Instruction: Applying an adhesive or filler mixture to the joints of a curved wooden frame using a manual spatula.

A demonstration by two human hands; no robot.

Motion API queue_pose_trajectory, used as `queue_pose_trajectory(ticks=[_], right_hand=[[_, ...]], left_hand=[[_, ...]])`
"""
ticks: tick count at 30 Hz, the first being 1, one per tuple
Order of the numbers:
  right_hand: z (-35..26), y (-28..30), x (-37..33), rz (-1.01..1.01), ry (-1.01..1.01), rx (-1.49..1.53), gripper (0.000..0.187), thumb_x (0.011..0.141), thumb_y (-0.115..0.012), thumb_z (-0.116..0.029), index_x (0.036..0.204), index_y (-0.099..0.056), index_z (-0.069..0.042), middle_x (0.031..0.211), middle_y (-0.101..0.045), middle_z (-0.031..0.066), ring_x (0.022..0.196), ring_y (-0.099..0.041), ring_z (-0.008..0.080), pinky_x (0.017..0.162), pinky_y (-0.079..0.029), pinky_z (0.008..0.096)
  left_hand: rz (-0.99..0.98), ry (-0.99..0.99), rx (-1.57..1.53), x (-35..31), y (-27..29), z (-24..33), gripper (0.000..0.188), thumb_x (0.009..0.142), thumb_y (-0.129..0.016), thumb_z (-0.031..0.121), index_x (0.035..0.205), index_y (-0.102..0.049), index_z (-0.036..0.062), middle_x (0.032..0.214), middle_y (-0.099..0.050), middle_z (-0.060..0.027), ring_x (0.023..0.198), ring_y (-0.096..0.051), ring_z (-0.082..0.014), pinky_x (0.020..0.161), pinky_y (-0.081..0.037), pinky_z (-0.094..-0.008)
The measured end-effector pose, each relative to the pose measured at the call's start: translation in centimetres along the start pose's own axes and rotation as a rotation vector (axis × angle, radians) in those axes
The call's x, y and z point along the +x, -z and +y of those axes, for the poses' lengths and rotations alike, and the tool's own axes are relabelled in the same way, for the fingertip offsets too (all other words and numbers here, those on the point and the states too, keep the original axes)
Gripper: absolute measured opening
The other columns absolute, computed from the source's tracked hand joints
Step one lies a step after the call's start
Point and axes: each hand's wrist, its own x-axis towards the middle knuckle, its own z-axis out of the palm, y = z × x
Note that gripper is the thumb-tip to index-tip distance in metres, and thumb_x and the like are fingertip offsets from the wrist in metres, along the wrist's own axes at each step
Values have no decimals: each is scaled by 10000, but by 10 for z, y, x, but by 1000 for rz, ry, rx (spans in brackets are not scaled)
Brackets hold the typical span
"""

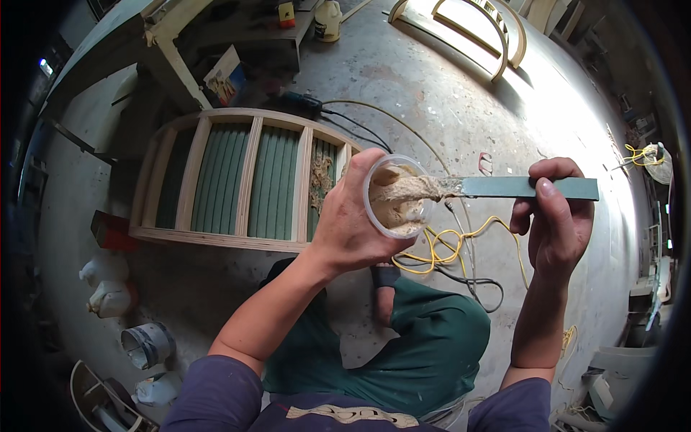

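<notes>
A grey, paint-flecked concrete floor (374, 83) spreads through a cluttered workshop, brightly lit at upper right. At far left stand two white plastic jugs (109, 299), with one grey-white bucket (147, 345) below them. Next to the right lies one pale wooden ribbed frame (250, 180) with four dark-green slatted sections visible, wood shavings on the rightmost. The left hand (342, 212), before that frame's right end, curls partly closed around one clear plastic cup (400, 235) of beige paste (386, 210), held above the floor in mid-view. Beyond it, a yellow cable (461, 248) coils on the floor, and pale arched woodwork (461, 36) stands at the top. Farther right, the right hand (560, 219) pinches one flat grey-green strip (504, 187) between thumb and fingers. The strip's long axis runs left to right, nearly level, its paste-coated end pointing left over the cup's mouth; whether it touches the contents cannot be told. Its bare end points right, past the fingers. The cup's mouth faces right and up.
</notes>
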Motion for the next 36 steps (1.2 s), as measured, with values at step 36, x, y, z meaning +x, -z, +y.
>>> queue_pose_trajectory(ticks=[36], right_hand=[[17,-10,-19,202,-16,383,242,1034,-573,-194,1170,-618,1,729,-658,76,542,-591,140,507,-469,245]], left_hand=[[77,137,39,-31,29,9,953,702,-927,308,1410,-341,57,1184,-609,-196,1096,-664,-350,961,-534,-423]])
